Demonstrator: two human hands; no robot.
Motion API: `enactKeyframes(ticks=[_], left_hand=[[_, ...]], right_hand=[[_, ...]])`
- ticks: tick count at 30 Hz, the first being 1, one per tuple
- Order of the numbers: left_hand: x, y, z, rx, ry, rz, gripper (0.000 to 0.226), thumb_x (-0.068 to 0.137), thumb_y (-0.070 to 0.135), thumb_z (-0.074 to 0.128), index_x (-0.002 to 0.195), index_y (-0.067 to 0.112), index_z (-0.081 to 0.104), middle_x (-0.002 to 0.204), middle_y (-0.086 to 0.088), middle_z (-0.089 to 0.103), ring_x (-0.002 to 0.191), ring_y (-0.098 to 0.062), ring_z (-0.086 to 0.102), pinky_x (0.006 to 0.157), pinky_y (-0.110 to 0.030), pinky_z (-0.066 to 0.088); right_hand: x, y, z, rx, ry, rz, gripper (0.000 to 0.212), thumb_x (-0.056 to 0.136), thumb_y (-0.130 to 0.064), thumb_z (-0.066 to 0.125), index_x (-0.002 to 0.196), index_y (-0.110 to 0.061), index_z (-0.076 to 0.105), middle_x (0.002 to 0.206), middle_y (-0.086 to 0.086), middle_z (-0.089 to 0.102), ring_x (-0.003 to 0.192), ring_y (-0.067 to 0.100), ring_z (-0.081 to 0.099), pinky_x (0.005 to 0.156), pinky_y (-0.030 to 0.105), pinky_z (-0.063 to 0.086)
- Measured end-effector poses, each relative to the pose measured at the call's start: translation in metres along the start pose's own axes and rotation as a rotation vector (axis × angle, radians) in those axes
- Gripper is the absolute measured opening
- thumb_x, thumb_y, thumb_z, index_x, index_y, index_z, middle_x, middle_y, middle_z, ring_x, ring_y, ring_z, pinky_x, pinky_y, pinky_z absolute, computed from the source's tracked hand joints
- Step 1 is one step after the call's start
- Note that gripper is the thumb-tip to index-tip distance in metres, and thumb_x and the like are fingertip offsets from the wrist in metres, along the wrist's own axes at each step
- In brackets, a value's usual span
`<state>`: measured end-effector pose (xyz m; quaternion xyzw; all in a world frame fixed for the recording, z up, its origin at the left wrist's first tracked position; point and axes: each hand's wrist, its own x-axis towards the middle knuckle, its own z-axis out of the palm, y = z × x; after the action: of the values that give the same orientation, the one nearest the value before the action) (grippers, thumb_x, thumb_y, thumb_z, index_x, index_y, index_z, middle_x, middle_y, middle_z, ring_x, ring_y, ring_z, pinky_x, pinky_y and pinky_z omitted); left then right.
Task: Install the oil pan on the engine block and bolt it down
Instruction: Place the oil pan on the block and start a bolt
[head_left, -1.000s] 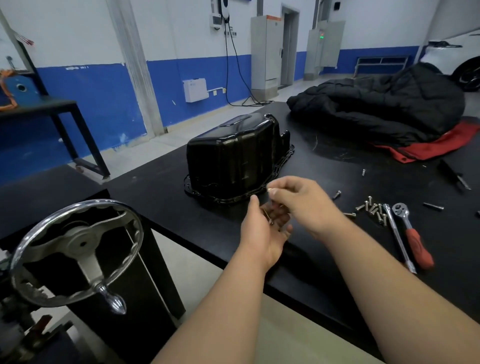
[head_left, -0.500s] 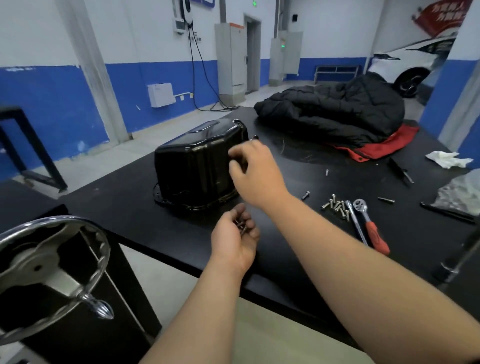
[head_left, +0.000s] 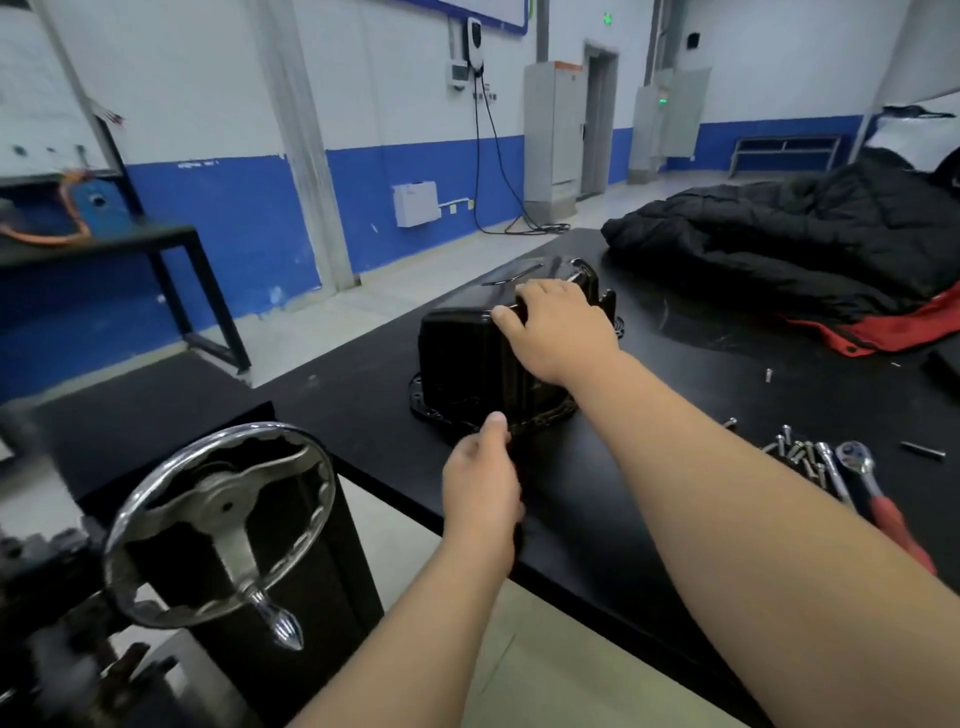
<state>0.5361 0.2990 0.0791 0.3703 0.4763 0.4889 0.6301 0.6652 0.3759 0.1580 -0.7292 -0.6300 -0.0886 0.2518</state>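
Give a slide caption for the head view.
Right hand grips the inverted oil pan on the table; left hand at its flange.

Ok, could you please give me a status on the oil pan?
Right hand grips oil pan top. Left hand curled at its near flange, contents unseen. Pan dome-up on table, not installed. Bolts, ratchet clear of it.

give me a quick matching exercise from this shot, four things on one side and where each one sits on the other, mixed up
Things
1 oil pan
2 ratchet
3 handwheel
4 jacket

Places
A heaped on the far side of the table
B lower left, off the table
C upside down under the right hand
D right edge, beside the loose bolts

Pairs: 1-C, 2-D, 3-B, 4-A
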Motion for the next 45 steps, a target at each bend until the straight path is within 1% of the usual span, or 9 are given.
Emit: enactKeyframes(ticks=[4,7,10,15,21,28,32,41,45], left_hand=[[0.019,0.033,-0.021,0.291,0.135,0.203,0.038,0.084,0.052,0.055,0.109,0.023,0.058,0.110,-0.013,0.064,0.099,-0.032,0.061,0.082,-0.046,0.050],[0.045,0.062,-0.022,0.483,0.157,0.351,0.066,0.085,0.056,0.051,0.138,0.017,0.041,0.110,0.010,0.056,0.094,-0.011,0.059,0.080,-0.028,0.046],[0.075,0.090,-0.019,0.641,0.158,0.228,0.086,0.081,0.070,0.043,0.145,0.014,0.030,0.130,-0.011,0.055,0.109,-0.035,0.060,0.060,-0.032,0.051],[0.088,0.095,-0.016,0.872,0.059,0.038,0.097,0.068,0.088,0.033,0.116,0.007,0.056,0.064,-0.011,0.057,0.047,-0.024,0.051,0.043,-0.021,0.034],[0.099,0.083,-0.012,0.811,0.041,-0.018,0.089,0.068,0.089,0.027,0.095,0.010,0.059,0.049,-0.002,0.046,0.040,-0.017,0.044,0.039,-0.019,0.036],[0.090,0.083,-0.028,0.702,0.043,-0.032,0.089,0.049,0.096,0.024,0.074,0.016,0.052,0.039,0.003,0.036,0.039,-0.016,0.039,0.042,-0.024,0.039],[0.076,0.082,-0.020,0.580,0.061,-0.017,0.087,0.034,0.095,0.030,0.068,0.017,0.047,0.040,0.003,0.031,0.035,-0.016,0.032,0.039,-0.023,0.032],[-0.003,0.140,-0.042,0.445,0.234,0.180,0.077,0.039,0.086,0.051,0.074,0.018,0.047,0.037,0.003,0.034,0.031,-0.015,0.032,0.040,-0.023,0.030],[-0.048,0.173,-0.068,0.429,0.264,0.311,0.072,0.044,0.085,0.051,0.085,0.026,0.057,0.039,0.002,0.040,0.030,-0.014,0.039,0.044,-0.025,0.037]], right_hand=[[-0.013,-0.005,0.002,-0.095,0.059,-0.035,0.060,0.094,-0.056,0.030,0.137,-0.016,0.042,0.144,0.004,0.041,0.134,0.025,0.029,0.101,0.046,0.032],[0.000,-0.001,-0.007,-0.035,0.159,-0.050,0.046,0.094,-0.052,0.034,0.104,-0.018,0.062,0.111,0.007,0.060,0.114,0.031,0.046,0.084,0.041,0.039],[0.034,0.024,-0.014,0.392,0.260,0.211,0.033,0.091,-0.045,0.043,0.093,-0.018,0.062,0.102,0.005,0.064,0.102,0.028,0.055,0.081,0.036,0.044],[0.093,0.074,-0.005,0.749,0.134,0.591,0.069,0.089,-0.059,0.035,0.130,-0.006,0.050,0.133,0.013,0.052,0.120,0.030,0.049,0.099,0.036,0.035],[0.104,0.089,0.033,1.190,-0.028,0.735,0.060,0.080,-0.057,0.049,0.121,-0.014,0.061,0.108,0.008,0.064,0.099,0.027,0.062,0.079,0.032,0.048],[0.058,0.133,0.012,0.721,0.204,0.729,0.090,0.076,-0.075,0.029,0.116,0.000,0.061,0.123,0.022,0.058,0.111,0.033,0.055,0.092,0.038,0.037],[0.031,0.123,-0.006,0.816,-0.031,0.646,0.098,0.067,-0.079,0.041,0.129,-0.004,0.054,0.130,0.014,0.055,0.115,0.029,0.053,0.103,0.038,0.038],[-0.023,0.044,-0.037,1.056,0.200,0.695,0.046,0.057,-0.060,0.057,0.071,-0.016,0.059,0.075,-0.002,0.063,0.075,0.020,0.060,0.063,0.032,0.047],[-0.040,0.001,-0.080,1.171,0.293,0.620,0.046,0.063,-0.054,0.058,0.075,-0.010,0.065,0.068,0.000,0.064,0.069,0.018,0.061,0.069,0.033,0.051]])
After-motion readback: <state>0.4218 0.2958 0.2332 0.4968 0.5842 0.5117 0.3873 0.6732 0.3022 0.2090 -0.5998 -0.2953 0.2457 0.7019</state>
